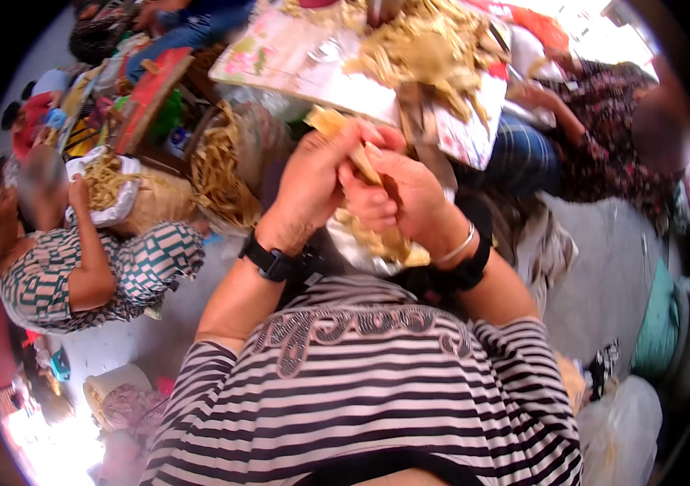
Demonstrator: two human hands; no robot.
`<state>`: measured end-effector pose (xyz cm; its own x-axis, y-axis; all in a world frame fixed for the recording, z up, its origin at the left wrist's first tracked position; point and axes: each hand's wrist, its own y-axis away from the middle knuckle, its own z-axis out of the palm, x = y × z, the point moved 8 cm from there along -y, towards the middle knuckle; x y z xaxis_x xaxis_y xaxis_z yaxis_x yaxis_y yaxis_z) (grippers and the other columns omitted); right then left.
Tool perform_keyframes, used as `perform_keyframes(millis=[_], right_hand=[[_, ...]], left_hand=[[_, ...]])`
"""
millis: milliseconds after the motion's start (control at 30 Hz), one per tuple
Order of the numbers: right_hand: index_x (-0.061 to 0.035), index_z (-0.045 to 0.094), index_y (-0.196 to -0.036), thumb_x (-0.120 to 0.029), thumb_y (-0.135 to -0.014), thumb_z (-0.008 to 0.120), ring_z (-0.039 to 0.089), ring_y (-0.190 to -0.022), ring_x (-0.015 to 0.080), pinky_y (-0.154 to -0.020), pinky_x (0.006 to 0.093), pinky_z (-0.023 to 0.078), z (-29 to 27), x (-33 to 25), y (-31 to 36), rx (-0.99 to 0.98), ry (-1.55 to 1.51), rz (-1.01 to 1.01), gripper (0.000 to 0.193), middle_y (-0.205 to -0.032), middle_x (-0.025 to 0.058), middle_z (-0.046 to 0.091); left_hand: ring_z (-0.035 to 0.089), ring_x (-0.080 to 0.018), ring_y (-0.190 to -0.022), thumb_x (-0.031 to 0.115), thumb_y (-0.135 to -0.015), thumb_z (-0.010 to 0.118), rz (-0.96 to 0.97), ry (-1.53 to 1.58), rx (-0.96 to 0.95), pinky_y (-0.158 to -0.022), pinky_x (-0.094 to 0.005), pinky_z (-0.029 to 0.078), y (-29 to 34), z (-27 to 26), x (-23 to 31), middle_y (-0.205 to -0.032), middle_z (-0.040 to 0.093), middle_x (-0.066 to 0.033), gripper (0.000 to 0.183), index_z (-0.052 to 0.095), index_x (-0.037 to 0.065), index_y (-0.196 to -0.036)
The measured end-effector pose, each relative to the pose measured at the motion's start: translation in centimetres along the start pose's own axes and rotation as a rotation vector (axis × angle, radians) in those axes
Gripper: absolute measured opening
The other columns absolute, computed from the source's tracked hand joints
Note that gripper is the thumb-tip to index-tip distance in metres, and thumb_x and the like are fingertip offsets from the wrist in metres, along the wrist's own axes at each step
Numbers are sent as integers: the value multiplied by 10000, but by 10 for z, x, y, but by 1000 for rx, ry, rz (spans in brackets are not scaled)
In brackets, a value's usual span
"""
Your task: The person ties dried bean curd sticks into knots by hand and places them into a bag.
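Above my lap, my left hand [313, 174] and my right hand [406, 186] are close together with fingers closed. Between them is a pale yellow, folded dried strip [327, 121]; one end juts out past my left hand, and its lower part runs down between the fingers of both. Exactly what the fingertips do is partly hidden. Below my hands, more yellow strips [389, 245] lie in a white bag or container [351, 247] on my lap. A large pile of similar strips [422, 57] covers part of the table in front.
The white patterned table [288, 69] stands just ahead. A person in a dark patterned top [604, 138] sits at its right. Another, in checkered clothes [53, 275], sits left by a white sack [122, 198] of yellow pieces. A bundle of strips [227, 174] stands left of my hands.
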<state>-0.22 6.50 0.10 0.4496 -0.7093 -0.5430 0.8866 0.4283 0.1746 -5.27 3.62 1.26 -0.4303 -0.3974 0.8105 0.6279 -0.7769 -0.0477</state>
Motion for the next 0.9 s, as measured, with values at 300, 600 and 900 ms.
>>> perform_keyframes(millis=[300, 600, 900], right_hand=[[-87, 508, -702, -220, -825, 648, 335, -374, 30, -337, 194, 212, -127, 56, 176, 192, 433, 315, 229, -502, -69, 393], [-13, 570, -722, -120, -735, 610, 473, -468, 127, -444, 290, 377, -179, 86, 352, 750, 961, 392, 116, -554, 15, 510], [0, 626, -913, -245, -826, 641, 565, -524, 122, -471, 233, 441, -30, -36, 354, 169, 650, -23, 261, -665, 44, 614]], left_hand=[[268, -60, -440, 152, -970, 353, -82, 462, 2, -522, -235, 277, -8, -21, -12, -519, 297, 58, 263, 400, 111, -715], [263, -62, -412, 204, -991, 335, -303, 343, -94, -440, -214, 240, -36, 23, -46, -502, 313, 39, 279, 398, 96, -742], [242, -48, -393, 140, -968, 365, -285, 332, -163, -394, -196, 200, -73, 25, 10, -472, 287, 41, 295, 367, 103, -676]])
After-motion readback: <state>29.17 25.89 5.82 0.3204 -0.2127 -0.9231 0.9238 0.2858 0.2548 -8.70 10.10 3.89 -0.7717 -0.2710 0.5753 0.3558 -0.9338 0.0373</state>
